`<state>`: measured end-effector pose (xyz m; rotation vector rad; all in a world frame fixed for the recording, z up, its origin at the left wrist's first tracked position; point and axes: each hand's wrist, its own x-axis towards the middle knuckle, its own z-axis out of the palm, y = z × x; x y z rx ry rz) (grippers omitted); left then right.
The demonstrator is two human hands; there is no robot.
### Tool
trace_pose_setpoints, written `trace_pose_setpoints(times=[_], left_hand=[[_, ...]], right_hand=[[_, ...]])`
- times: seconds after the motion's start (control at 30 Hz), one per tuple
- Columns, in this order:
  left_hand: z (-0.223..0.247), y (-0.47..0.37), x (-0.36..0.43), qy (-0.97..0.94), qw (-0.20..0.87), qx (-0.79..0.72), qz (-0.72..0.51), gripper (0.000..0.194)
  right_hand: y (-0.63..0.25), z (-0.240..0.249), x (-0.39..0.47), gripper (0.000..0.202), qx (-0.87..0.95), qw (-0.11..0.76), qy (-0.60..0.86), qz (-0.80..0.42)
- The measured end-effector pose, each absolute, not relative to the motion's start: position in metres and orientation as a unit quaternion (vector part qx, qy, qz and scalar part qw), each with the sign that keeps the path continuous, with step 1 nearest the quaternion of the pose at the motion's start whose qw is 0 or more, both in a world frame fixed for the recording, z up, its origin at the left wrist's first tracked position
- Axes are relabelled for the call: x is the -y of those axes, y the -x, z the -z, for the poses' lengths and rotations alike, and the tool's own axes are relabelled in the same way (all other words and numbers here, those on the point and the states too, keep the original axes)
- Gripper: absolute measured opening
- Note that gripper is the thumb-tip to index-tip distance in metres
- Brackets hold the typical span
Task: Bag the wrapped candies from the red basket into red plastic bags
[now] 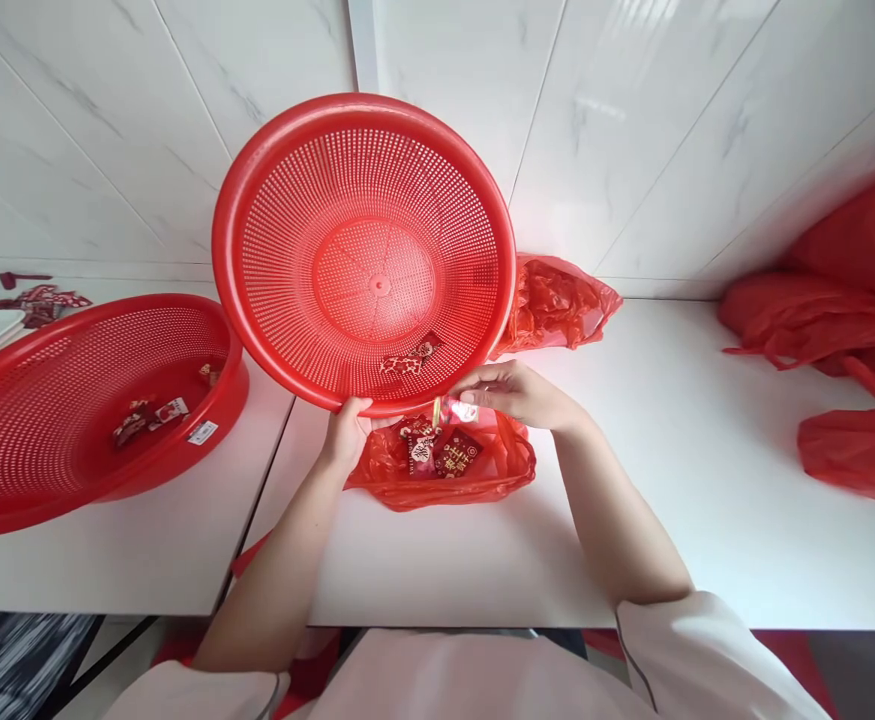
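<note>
My left hand (347, 435) grips the lower rim of a round red plastic basket (377, 190), which is tilted up so that its inside faces me. A few small wrapped packets (411, 358) rest low inside it. Just below the rim, my right hand (516, 395) pinches a small pink-and-white wrapped packet (456, 410). Under both hands lies an open red plastic bag (407, 492) on the table, with dark red packets (456, 453) with gold print in it.
At the left stands a second red basket (219, 400) with several packets inside. Behind the tilted basket is another red bag (564, 300). Full red bags (819, 310) sit at the right on the white table (669, 480). A tiled wall (632, 130) closes off the back.
</note>
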<state>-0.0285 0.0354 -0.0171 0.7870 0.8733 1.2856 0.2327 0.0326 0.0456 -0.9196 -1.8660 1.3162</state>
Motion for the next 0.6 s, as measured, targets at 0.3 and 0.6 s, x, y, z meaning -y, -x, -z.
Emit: trace_pose_setpoints(times=[0.3,0.6], left_hand=[[0.024,0.011,-0.018,-0.384,0.657,-0.402,-0.51,0.018],[0.021,0.011,-0.016,-0.366,0.67,-0.41,-0.499,0.018]], right_hand=[[-0.214,-0.033,-0.036,0.035,0.798,0.362,0.434,-0.21],[-0.2,-0.025,-0.031,0.051,0.883,0.209,0.353,-0.23]])
